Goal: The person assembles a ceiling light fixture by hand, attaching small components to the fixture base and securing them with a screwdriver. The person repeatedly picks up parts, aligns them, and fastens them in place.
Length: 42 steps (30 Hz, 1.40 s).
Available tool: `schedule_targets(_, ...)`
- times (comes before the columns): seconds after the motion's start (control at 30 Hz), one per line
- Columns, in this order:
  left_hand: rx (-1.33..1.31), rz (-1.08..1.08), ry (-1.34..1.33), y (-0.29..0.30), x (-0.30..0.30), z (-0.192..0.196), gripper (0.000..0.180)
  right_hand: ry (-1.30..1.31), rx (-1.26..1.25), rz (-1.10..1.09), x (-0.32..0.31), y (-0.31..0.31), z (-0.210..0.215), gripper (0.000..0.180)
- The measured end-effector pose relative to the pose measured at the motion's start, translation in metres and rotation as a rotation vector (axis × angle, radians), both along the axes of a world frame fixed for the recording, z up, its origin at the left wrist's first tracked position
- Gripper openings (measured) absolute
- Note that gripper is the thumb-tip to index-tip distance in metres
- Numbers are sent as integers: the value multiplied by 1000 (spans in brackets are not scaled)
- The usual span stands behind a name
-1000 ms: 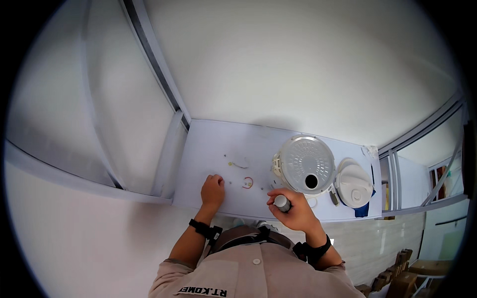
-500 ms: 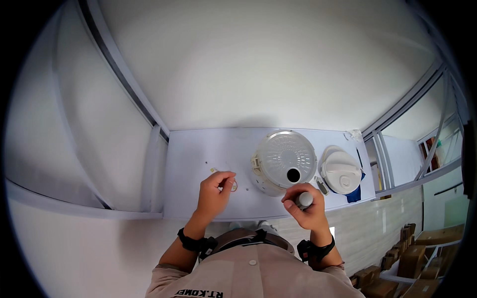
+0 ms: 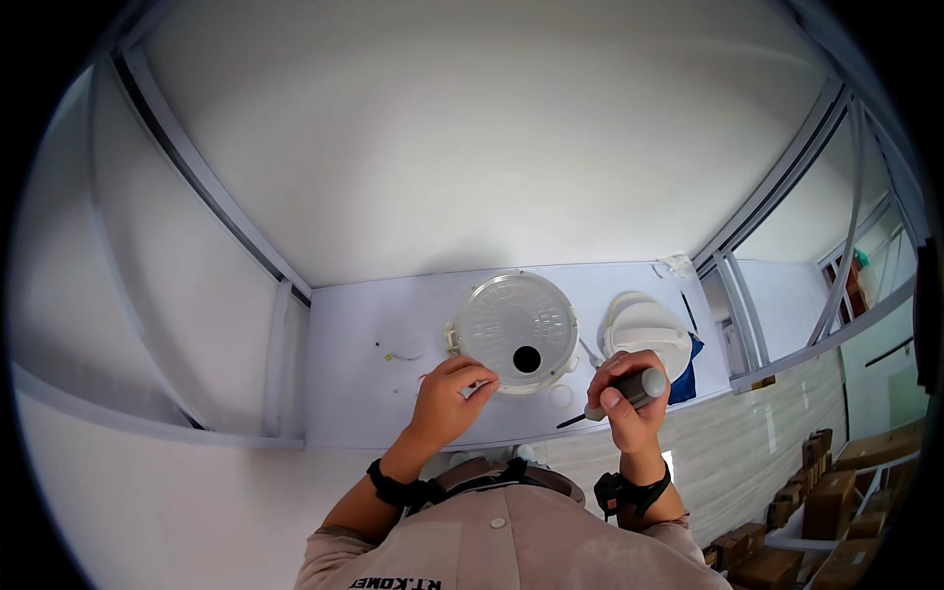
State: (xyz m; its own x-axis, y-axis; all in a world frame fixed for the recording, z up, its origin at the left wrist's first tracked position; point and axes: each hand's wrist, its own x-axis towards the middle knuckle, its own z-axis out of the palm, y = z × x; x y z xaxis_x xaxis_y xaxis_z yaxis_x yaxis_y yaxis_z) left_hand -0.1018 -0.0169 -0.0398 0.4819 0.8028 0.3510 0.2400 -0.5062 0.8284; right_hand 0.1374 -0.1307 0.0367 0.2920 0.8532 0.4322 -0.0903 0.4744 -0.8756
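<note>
A round whitish appliance body (image 3: pixel 516 313) with a shiny embossed top stands on the table, a dark round hole near its front edge. My left hand (image 3: pixel 444 405) is beside its front left rim, thumb and fingertips pressed together; whatever they pinch is too small to make out. In my right hand (image 3: pixel 634 421) is a screwdriver (image 3: pixel 641 386) with a grey handle, its dark shaft pointing left and down over the table's front edge. A white rounded lid (image 3: pixel 649 332) lies beyond that hand, to the right of the appliance body.
A white table (image 3: pixel 344 403) carries everything. Small loose bits and a thin wire (image 3: pixel 401 357) lie at left, and a pale ring (image 3: pixel 561 396) in front of the appliance. Blue cloth (image 3: pixel 685 379) sticks out under the lid. Frame posts (image 3: pixel 280 359) flank the table; cardboard boxes (image 3: pixel 831 501) stand lower right.
The view has shifted, and my left hand has come closer to the appliance body. My right hand has moved away from its front, and the screwdriver has turned so its shaft now shows.
</note>
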Motion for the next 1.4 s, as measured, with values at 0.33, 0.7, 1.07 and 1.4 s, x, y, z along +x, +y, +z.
schedule_targets(0.33, -109, 85, -20, -1, 9, -5, 16, -31, -12, 49, 22, 4, -9, 24)
schedule_targets(0.7, 73, 11, 97, 1, 6, 2, 14, -94, -6, 52, 17, 9, -8, 21)
schedule_targets(1.07, 13, -34, 10, 7, 4, -7, 13, -90, 183, -85, 6, 13, 1, 32)
schedule_targets(1.4, -91, -75, 13, 9, 3, -9, 13, -211, 172, -221, -15, 35, 1, 43)
